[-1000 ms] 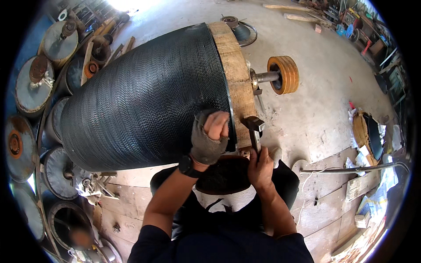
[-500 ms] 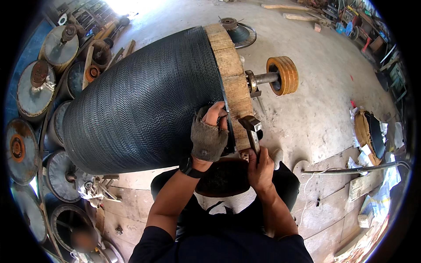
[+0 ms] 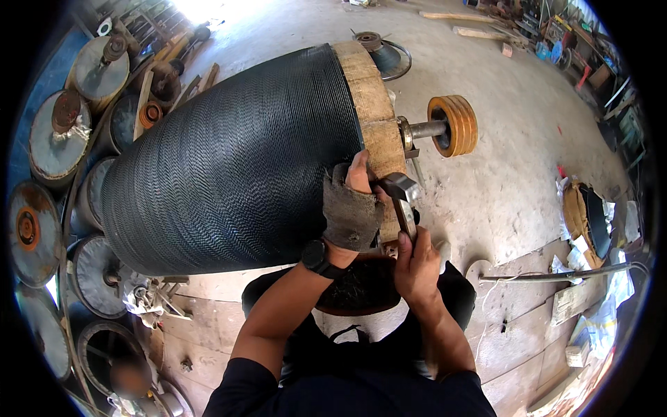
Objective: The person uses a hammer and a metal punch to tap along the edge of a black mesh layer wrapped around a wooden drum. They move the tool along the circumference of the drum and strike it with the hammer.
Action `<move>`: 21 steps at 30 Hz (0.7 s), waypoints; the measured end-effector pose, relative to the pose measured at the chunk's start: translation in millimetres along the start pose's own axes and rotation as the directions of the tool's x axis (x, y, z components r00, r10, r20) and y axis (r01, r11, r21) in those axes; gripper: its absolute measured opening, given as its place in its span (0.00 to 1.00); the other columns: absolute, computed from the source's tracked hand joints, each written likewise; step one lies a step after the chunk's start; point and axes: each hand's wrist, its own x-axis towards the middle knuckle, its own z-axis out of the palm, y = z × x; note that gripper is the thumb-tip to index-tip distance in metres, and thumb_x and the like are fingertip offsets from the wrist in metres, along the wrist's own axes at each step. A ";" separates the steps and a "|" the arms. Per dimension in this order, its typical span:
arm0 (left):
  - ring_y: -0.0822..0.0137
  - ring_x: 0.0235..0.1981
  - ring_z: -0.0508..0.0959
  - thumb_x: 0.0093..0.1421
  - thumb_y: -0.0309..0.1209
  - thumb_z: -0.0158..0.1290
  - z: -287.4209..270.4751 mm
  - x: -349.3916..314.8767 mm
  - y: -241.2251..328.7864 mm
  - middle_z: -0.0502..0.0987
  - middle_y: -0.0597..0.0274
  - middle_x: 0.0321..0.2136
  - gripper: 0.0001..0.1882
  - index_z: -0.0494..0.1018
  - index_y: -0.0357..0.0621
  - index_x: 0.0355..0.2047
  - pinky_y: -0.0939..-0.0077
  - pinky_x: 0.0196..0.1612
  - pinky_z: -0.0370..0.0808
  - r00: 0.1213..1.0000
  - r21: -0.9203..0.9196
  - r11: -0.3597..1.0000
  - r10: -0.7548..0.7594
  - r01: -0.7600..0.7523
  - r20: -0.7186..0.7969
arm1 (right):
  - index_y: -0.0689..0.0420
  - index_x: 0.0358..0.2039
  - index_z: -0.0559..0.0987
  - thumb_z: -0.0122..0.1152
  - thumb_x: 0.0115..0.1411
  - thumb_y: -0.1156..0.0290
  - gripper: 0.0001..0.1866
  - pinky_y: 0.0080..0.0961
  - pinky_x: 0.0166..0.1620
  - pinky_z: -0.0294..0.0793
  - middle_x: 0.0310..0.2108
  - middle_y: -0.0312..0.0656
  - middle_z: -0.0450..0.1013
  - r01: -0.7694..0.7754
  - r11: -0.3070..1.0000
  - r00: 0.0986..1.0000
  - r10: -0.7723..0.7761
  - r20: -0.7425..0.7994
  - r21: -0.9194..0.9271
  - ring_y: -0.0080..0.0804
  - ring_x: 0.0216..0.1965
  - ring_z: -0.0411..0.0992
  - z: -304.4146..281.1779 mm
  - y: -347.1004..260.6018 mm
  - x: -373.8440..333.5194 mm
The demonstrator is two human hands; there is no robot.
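Observation:
A large drum wrapped in ridged black material (image 3: pixel 229 167) lies across in front of me, its wooden end (image 3: pixel 372 97) to the right. My left hand (image 3: pixel 353 208), in a worn grey fingerless glove, rests at the drum's right edge, over the wood. Its fingers are curled closed; what they pinch, if anything, is hidden. A hammer (image 3: pixel 403 198) is gripped upright by its handle in my right hand (image 3: pixel 418 267). The metal head is beside my left fingertips, close to the wooden end. Below both hands, a round brown pan (image 3: pixel 358 288) with dark contents sits between my knees.
From the wooden end a shaft juts right to a rusty orange grooved pulley (image 3: pixel 455 126). Several old drums, such as a grey-faced one (image 3: pixel 59 135), are stacked at the left. A metal bar (image 3: pixel 556 276) and a torn roll (image 3: pixel 587 215) stand at the right.
My left hand has moved right, from the black surface's edge over onto the wood beside the hammer head. The right hand still grips the hammer, nearly in place. The view has shifted slightly.

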 end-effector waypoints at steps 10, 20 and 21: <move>0.52 0.38 0.76 0.49 0.22 0.60 11.8 -3.2 -4.0 0.76 0.56 0.37 0.42 0.58 0.34 0.66 0.54 0.48 0.70 1.000 0.107 0.994 0.013 -0.010 -0.023 | 0.68 0.47 0.69 0.58 0.67 0.71 0.15 0.51 0.26 0.73 0.23 0.61 0.73 0.013 0.999 0.998 -0.016 -0.067 -0.045 0.64 0.24 0.74 1.2 3.9 1.1; 0.50 0.40 0.77 0.53 0.26 0.62 -31.8 -69.7 18.8 0.77 0.53 0.38 0.29 0.69 0.36 0.55 0.53 0.45 0.74 0.982 -0.015 0.997 0.071 -0.069 0.178 | 0.68 0.48 0.71 0.55 0.66 0.73 0.13 0.50 0.34 0.77 0.27 0.62 0.76 0.081 0.990 0.987 -0.063 -0.151 0.118 0.66 0.29 0.77 -4.3 17.9 -10.4; 0.50 0.40 0.78 0.54 0.27 0.62 -32.6 -88.5 18.9 0.77 0.53 0.38 0.24 0.71 0.37 0.52 0.53 0.45 0.74 0.948 -0.045 0.997 0.077 -0.066 0.310 | 0.67 0.46 0.71 0.56 0.66 0.72 0.13 0.51 0.32 0.76 0.26 0.61 0.76 -0.087 0.993 0.996 0.085 -0.021 -0.083 0.66 0.28 0.76 -2.7 5.2 -4.4</move>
